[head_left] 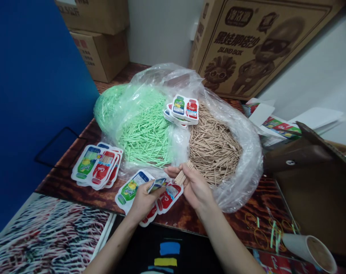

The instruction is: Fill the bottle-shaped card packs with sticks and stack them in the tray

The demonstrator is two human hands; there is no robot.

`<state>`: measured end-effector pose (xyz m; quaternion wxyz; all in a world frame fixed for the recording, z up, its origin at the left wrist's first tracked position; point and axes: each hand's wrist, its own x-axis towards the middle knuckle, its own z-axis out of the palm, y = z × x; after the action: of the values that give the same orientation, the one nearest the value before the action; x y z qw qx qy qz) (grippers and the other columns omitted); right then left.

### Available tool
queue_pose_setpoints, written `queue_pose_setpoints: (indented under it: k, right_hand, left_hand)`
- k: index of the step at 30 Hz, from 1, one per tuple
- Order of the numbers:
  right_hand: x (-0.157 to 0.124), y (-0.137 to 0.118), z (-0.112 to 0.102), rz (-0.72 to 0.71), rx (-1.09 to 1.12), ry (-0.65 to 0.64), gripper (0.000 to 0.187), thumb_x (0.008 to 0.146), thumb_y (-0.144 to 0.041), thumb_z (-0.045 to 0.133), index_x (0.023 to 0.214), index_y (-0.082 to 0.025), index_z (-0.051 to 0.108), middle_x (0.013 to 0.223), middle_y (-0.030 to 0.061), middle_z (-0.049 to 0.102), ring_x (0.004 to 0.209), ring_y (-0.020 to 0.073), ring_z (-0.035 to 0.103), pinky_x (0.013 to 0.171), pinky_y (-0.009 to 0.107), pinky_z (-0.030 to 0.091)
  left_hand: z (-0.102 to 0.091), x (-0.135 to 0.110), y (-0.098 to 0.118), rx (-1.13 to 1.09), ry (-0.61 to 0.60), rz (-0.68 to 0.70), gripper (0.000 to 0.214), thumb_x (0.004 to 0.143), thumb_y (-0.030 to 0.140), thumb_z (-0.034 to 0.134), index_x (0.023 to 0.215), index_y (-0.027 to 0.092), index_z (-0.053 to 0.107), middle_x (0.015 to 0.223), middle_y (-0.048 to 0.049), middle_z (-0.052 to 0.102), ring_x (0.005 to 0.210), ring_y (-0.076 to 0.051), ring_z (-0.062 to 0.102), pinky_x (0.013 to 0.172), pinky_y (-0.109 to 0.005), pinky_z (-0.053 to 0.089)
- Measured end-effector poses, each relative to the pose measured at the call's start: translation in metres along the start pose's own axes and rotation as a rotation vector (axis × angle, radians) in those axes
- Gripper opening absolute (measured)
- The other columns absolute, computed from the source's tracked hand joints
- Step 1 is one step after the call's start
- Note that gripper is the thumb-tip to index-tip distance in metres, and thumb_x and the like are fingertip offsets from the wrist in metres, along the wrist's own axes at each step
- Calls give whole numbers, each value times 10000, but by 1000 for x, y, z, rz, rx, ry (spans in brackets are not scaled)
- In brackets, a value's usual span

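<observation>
My right hand (196, 187) is closed around a small bundle of thin brown sticks (183, 175), held at the near edge of the brown pile. My left hand (144, 201) pinches a printed card packet (158, 184), seen nearly edge-on, just left of that bundle. Beneath the left hand lie more bottle-shaped packets (130, 190) with Sprite and Cola prints, partly covered by the hand. In front of my hands, a clear plastic bag (251, 171) holds loose brown sticks (215, 146), and light green sticks (146, 137) fill plastic on the left.
Packets with sticks inside form a stack (97, 167) at the left; another packet stack (186, 108) rests on the plastic. A brown carton (264, 49) stands behind. To the right are an open box (313, 190), rubber bands (260, 238) and a tipped paper cup (300, 247).
</observation>
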<state>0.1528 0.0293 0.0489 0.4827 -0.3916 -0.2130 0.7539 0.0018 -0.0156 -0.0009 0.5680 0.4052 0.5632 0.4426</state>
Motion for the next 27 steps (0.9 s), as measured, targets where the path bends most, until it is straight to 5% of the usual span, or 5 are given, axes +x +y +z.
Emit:
queue_pose_setpoints:
  k: [8,13,19,23,27]
  right_hand:
    - [-13,-1,5,-195,-540,-137,224,869,-397,577,945,-202,655,1176,63,661,1166,223,547,1039,398,370]
    - [-21,-4,4,-265,-696,-161,434,893,-326,554,1308,-297,428,1357,51,519,1256,197,468,1057,398,359]
    - [-20,2,5,-536,-1085,-192,138,891,-288,539,969,-253,648,1212,77,595,1178,266,491,1034,469,343]
    - [-14,6,6,-402,-898,-234,163,900,-320,530,1001,-247,635,1153,73,624,1115,247,543,962,401,418]
    - [-5,8,2,-269,-636,-140,237,895,-382,534,1072,-234,588,1031,67,673,927,210,624,822,338,489]
  left_hand:
    - [2,3,5,-95,76,-9,179,687,309,725,774,153,720,746,-16,730,698,-188,643,685,-274,497]
    - [-5,5,13,-65,145,58,174,706,303,713,808,161,721,819,-39,742,817,-223,661,762,-302,503]
    - [-11,4,12,-51,175,90,181,736,322,688,823,165,704,810,-29,727,804,-208,644,761,-297,496]
    - [-22,4,9,-85,186,82,180,716,321,712,789,159,684,742,-3,694,685,-153,613,675,-246,489]
    - [-68,4,14,-200,299,48,303,662,375,751,845,148,667,717,-2,681,597,-131,598,591,-235,486]
